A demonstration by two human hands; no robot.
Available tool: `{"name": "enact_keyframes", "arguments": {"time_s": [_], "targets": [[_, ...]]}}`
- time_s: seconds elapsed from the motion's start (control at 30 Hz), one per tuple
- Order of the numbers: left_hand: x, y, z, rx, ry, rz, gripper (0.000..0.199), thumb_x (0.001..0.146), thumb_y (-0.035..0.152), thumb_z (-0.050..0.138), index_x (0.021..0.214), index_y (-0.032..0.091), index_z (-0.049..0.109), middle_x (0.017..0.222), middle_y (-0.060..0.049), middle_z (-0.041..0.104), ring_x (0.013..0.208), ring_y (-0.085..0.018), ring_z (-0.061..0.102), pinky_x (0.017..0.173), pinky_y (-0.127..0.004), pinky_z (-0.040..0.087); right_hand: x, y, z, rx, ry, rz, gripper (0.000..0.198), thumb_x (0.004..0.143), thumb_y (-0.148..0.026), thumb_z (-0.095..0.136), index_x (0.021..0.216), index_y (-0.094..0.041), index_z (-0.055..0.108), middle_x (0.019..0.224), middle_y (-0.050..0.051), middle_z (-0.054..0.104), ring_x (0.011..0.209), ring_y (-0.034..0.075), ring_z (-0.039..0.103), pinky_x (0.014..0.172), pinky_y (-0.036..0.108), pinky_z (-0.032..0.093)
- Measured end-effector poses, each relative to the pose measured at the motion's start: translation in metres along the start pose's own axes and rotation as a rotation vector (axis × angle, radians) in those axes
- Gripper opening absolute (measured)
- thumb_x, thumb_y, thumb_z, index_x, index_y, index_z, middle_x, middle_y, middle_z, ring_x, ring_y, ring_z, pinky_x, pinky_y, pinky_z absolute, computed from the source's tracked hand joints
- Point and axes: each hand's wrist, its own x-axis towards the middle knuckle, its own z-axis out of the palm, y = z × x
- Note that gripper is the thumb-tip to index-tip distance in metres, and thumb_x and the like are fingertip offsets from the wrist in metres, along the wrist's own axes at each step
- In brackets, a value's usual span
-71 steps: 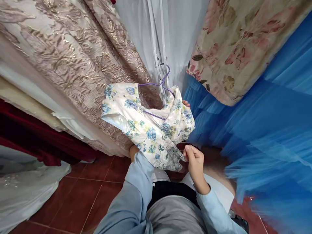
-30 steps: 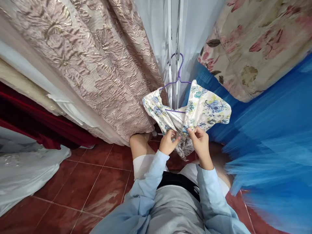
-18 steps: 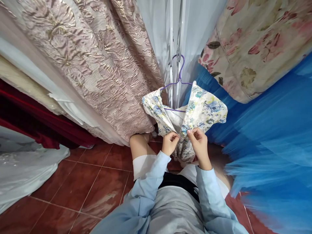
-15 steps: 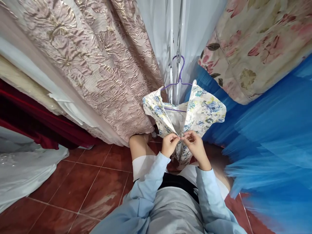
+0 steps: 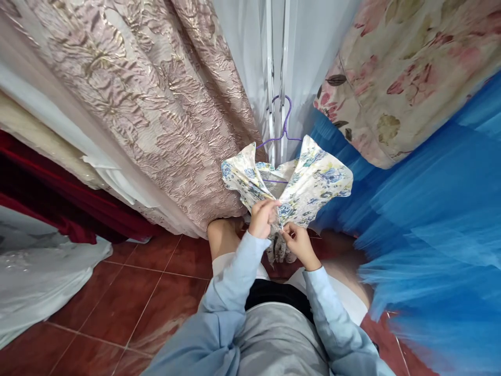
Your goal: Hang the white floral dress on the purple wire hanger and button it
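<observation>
A white dress [image 5: 319, 175] with a blue and yellow floral print hangs by its shoulders on a purple hanger [image 5: 285, 125], its V-shaped front facing me. My left hand [image 5: 263, 218] pinches the front at the bottom of the V, thumb and forefinger together on the edge. Lower down, my right hand [image 5: 298, 243] pinches the same front edge, its other fingers curled in. Between the two hands the fabric edge runs nearly straight. Whether a zip pull or a fastener is in my right fingertips is too small to tell.
White metal poles [image 5: 277, 68] stand behind the hanger. A pink-gold brocade gown [image 5: 172, 115] hangs left, a rose-print cloth [image 5: 376, 89] and blue tulle [image 5: 426, 224] right. Dark red velvet [image 5: 70, 198] and white fabric [image 5: 43, 282] are further left, over red floor tiles [image 5: 144, 292].
My hands were together at the bottom of the V. My right hand has moved down along the front edge, while my left hand stays near the top. The dress shifts slightly left in view.
</observation>
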Motion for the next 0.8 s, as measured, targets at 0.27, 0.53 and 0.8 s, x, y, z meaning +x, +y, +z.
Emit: {"name": "enact_keyframes", "arguments": {"time_s": [0.27, 0.53, 0.8], "targets": [[0.048, 0.115, 0.058, 0.122, -0.121, 0.066, 0.016, 0.082, 0.017, 0.066, 0.069, 0.01, 0.061, 0.047, 0.011, 0.028, 0.038, 0.0, 0.017, 0.038, -0.015, 0.011, -0.003, 0.003, -0.011, -0.11, -0.159, -0.006, 0.013, 0.083, -0.027, 0.058, 0.071, -0.022, 0.054, 0.066, -0.001, 0.062, 0.064, 0.017, 0.056, 0.064, 0.027, 0.038], [0.054, 0.116, 0.051, 0.527, -0.171, 0.408, 0.015, 0.084, 0.017, 0.065, 0.07, 0.013, 0.063, 0.059, 0.004, 0.046, 0.049, -0.005, 0.036, 0.05, -0.019, 0.035, -0.026, 0.026, -0.013, -0.027, -0.137, 0.082, 0.019, 0.087, -0.037, 0.06, 0.082, -0.02, 0.068, 0.066, 0.0, 0.065, 0.062, 0.018, 0.059, 0.064, 0.028, 0.043], [0.043, 0.111, 0.031, 1.274, -0.174, 1.183, 0.013, 0.092, 0.021, 0.062, 0.079, 0.018, 0.064, 0.108, -0.005, 0.071, 0.117, -0.023, 0.06, 0.117, -0.049, 0.037, 0.064, -0.083, -0.049, 0.382, 0.065, -0.155, 0.038, 0.093, -0.055, 0.06, 0.083, -0.02, 0.067, 0.071, 0.002, 0.065, 0.062, 0.015, 0.054, 0.06, 0.028, 0.042]]}}
